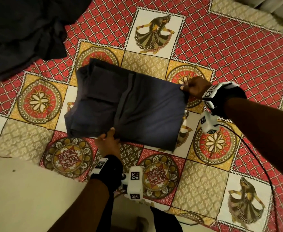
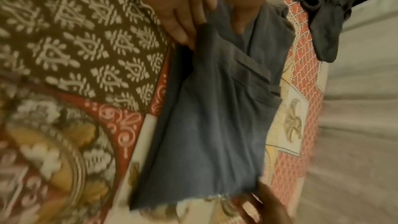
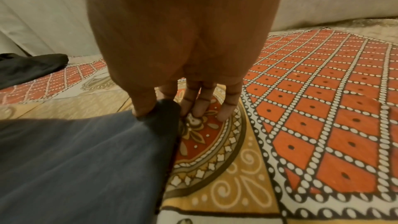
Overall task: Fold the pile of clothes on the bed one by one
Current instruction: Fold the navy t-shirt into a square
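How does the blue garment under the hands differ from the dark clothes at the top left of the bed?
The blue garment lies flat in a roughly rectangular fold in the middle of the bedspread; the dark clothes lie in a loose, rumpled heap at its far left corner. The right hand pinches a corner of the blue garment and the left hand holds its near edge; nothing touches the dark clothes. The blue garment is lighter in colour. Both rest on the bedspread.
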